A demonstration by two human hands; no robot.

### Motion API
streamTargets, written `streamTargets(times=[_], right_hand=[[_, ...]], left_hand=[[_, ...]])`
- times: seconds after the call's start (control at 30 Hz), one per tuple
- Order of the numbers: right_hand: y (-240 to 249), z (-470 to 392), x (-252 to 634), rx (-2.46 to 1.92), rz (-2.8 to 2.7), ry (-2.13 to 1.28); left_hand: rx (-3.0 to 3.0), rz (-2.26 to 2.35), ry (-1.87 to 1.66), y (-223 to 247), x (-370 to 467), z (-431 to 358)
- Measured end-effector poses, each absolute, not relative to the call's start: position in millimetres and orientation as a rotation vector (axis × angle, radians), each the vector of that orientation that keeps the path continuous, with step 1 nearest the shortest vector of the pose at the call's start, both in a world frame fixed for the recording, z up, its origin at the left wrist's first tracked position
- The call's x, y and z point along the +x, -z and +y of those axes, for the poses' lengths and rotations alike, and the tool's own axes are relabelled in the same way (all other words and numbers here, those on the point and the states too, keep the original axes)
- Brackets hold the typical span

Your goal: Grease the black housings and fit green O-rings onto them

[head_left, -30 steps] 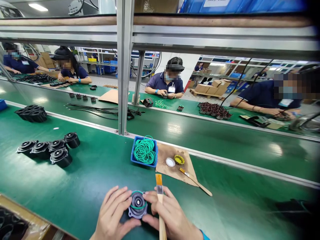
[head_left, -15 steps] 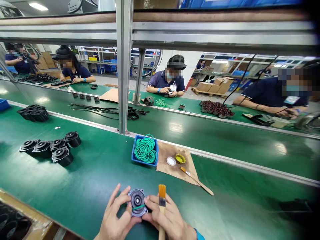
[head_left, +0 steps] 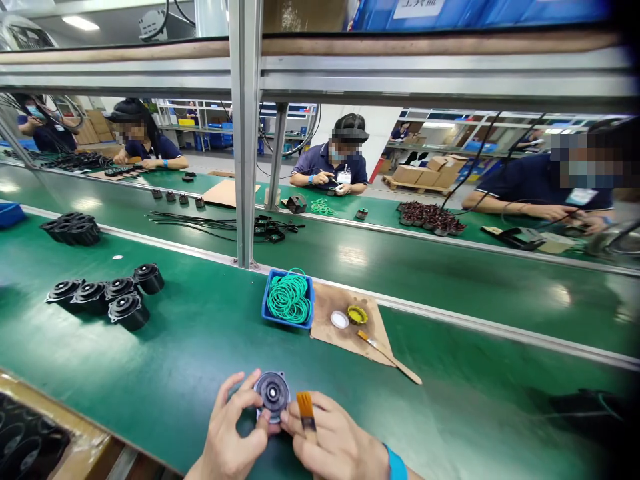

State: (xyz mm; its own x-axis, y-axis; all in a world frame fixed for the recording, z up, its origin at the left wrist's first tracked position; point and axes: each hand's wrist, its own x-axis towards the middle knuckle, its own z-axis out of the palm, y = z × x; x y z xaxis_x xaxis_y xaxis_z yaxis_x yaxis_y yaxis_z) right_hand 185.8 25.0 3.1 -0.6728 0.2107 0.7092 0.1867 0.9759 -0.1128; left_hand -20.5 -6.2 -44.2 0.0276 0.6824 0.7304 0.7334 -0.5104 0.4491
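My left hand has its thumb and fingers closed on the left side of a black, round motor housing, which is held face up above the bench. My right hand grips a flat paintbrush with orange bristles pointing up, the handle partly hidden by the fingers. The right fingertips also touch the housing's lower right edge. No green ring can be made out on the housing's face. Beyond the hands stands a blue bin filled with green rubber rings.
Right of the bin, a stained cardboard sheet bears a white lid, a yellow-rimmed container and a second brush. Several black housings stand at left. A metal post rises ahead; co-workers sit across the line.
The green ring that crossed the housing's face no longer shows there. My right hand has shifted slightly left and the brush is tilted left. My left hand keeps its hold.
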Motion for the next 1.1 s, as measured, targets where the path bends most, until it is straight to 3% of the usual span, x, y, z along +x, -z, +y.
streamTargets(times=[0.13,0.23,0.3,0.47,0.73,1.1], right_hand=[[-24,25,189,-0.554,-2.088,-0.719],[-37,22,196,-0.787,-1.700,-1.189],[-42,19,200,-0.898,-1.494,-1.318],[-53,14,201,-1.132,-1.324,-1.283],[-39,15,187,-1.187,-1.331,-1.634],[-21,28,185,-1.213,-1.620,-1.338]], left_hand=[[-2.377,-1.302,1.500,35,-26,-4],[-2.385,-1.596,1.565,33,-26,-5],[-2.394,-1.786,1.558,32,-25,-5],[-2.545,-1.951,1.616,29,-23,0],[-2.572,-2.172,1.664,27,-19,1],[-2.585,-2.114,1.710,23,-17,-1]])
